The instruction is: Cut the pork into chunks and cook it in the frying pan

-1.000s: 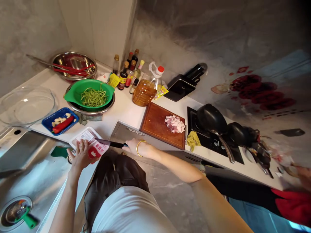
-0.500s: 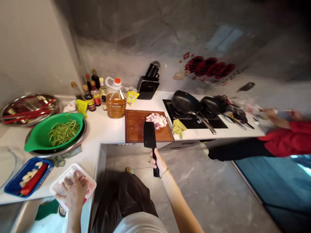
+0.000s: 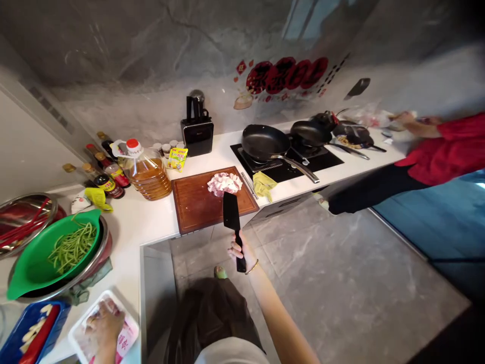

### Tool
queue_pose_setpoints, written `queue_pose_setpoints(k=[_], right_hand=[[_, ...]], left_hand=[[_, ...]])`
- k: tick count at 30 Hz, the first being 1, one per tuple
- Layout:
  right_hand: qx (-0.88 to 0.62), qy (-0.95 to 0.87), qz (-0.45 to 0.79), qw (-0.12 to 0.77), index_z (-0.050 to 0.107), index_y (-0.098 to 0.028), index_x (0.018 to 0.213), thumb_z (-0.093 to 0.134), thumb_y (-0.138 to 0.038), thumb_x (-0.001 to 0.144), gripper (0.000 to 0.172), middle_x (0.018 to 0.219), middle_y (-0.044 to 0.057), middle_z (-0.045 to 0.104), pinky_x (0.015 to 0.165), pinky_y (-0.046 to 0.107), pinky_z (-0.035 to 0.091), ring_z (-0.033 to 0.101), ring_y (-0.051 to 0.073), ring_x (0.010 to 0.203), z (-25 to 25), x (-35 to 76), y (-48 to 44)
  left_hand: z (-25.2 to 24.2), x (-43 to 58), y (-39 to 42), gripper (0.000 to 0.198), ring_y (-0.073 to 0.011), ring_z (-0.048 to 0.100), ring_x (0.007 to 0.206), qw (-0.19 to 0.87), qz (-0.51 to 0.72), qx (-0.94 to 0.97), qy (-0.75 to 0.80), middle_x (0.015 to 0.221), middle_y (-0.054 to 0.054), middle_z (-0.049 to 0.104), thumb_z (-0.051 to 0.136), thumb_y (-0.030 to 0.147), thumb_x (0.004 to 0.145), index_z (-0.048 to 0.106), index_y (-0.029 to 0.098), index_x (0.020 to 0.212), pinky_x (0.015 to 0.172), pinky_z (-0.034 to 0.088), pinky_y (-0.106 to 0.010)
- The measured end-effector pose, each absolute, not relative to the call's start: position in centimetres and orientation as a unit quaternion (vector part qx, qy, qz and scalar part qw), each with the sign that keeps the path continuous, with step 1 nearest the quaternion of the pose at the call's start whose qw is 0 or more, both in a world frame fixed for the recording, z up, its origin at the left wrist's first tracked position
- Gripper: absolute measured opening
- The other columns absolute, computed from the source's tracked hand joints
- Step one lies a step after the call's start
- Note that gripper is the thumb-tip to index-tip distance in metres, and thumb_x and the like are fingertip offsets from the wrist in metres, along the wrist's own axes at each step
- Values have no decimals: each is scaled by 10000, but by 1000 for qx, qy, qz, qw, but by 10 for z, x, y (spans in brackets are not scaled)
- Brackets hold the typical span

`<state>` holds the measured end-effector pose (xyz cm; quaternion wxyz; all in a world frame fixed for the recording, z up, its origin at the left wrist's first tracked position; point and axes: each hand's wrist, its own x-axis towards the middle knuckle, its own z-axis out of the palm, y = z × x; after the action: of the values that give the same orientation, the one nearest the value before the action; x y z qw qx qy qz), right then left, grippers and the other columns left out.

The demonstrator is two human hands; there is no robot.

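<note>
In my right hand (image 3: pixel 242 250) is a black cleaver (image 3: pixel 232 211), gripped by its handle. Its blade points away from me, over the front edge of a brown wooden cutting board (image 3: pixel 197 207). A heap of cut pale-pink meat (image 3: pixel 224 184) lies on the board beyond the blade tip. At the lower left, my left hand (image 3: pixel 104 323) reaches down into a white plastic tray (image 3: pixel 131 316) with pink print, its fingers curled. What lies under those fingers is mostly hidden. Beside the tray is a blue tray (image 3: pixel 13 331) with garlic cloves and a red chili pepper (image 3: pixel 41 336).
Left stand a green colander (image 3: pixel 28 275) of green beans (image 3: pixel 74 247), sauce bottles (image 3: pixel 108 184) and an oil jug (image 3: pixel 147 177). Behind the board is a knife block (image 3: pixel 197 137). Pans (image 3: pixel 265 139) sit on the stove at right, with a yellow cloth (image 3: pixel 263 184) beside it. A person in red (image 3: pixel 439 156) stands far right.
The view has turned to the right, so the counter things shift left and slant. My right hand still grips the cleaver near the board. My left hand stays at the white tray.
</note>
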<state>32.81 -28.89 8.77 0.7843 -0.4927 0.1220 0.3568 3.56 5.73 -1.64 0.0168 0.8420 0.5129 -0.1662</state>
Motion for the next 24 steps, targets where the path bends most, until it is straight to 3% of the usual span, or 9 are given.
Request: queue_pose_setpoints(k=[5, 8, 12, 17, 21, 24], right_hand=[[-575, 68, 386, 718, 414, -229, 806, 338, -767, 790, 543, 431, -137, 264, 525, 238, 428, 189, 53, 324, 86, 323, -303], [-658, 35, 379, 650, 392, -231, 790, 337, -756, 792, 527, 385, -138, 323, 520, 254, 440, 259, 62, 286, 80, 323, -308], [-790, -81, 360, 490, 401, -232, 767, 307, -716, 826, 497, 367, -117, 355, 441, 236, 375, 356, 98, 285, 77, 324, -309], [-861, -276, 329, 272, 538, -218, 901, 326, -558, 898, 401, 616, 5, 622, 578, 266, 433, 634, 181, 579, 81, 315, -292], [-859, -385, 317, 113, 562, -225, 1127, 323, -536, 916, 445, 735, 67, 702, 627, 297, 434, 683, 257, 743, 81, 302, -243], [-820, -472, 322, 34, 547, -210, 1179, 269, -531, 944, 486, 785, 92, 718, 632, 295, 425, 689, 266, 783, 91, 279, -195]], left_hand=[[-20, 10, 42, 610, -322, 428, 1293, 66, -101, 853, 508, 1325, -189, 507, 356, 352, 808, 386, 143, 1381, 983, 391, -447], [-17, 0, 30, 607, -339, 411, 1306, 107, -66, 852, 508, 1416, -184, 430, 293, 382, 852, 382, 128, 1396, 961, 420, -447], [-12, 8, 20, 585, -361, 560, 1139, 122, -36, 820, 557, 1390, -173, 472, 277, 450, 888, 410, 176, 1387, 853, 474, -456], [0, 27, 8, 515, -283, 514, 1216, 119, 18, 819, 560, 1268, -176, 581, 252, 397, 945, 589, 109, 1206, 956, 430, -367], [-2, 30, 21, 426, -251, 464, 1271, 133, 57, 825, 547, 1244, -150, 603, 289, 327, 960, 609, 150, 1178, 1044, 353, -377], [-15, 24, 28, 387, -258, 467, 1270, 127, 116, 807, 564, 1246, -161, 601, 339, 332, 957, 613, 138, 1150, 1079, 312, -429]])
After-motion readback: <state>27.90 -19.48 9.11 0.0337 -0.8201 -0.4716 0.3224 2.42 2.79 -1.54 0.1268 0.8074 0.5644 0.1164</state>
